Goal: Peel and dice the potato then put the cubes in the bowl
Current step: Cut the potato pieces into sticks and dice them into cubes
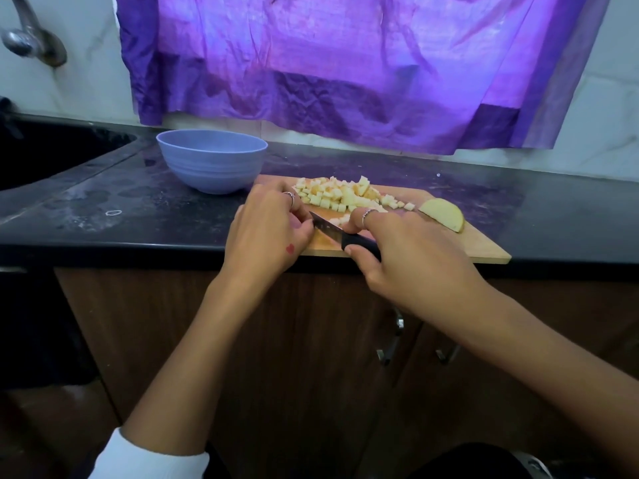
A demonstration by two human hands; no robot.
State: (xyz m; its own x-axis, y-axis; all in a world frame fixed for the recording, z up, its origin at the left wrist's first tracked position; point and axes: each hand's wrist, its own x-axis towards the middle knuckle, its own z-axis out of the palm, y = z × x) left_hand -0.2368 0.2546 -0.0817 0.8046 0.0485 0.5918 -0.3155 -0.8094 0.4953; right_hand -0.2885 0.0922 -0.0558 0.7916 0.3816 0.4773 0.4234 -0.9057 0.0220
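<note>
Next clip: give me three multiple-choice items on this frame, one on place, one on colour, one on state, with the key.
1. Where is the uncut potato piece?
A. in the bowl
B. at the right of the cutting board
C. in the sink

2. What colour is the bowl?
A. pale blue
B. red
C. green

3. What does the right hand hold?
A. nothing
B. the bowl
C. the knife

Key: 1 B, it lies on the cutting board; 2 A, its wall is pale blue; 3 C, fingers wrap the knife handle.

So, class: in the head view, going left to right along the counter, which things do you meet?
Sink → bowl → left hand → knife → right hand → uncut potato piece.
</note>
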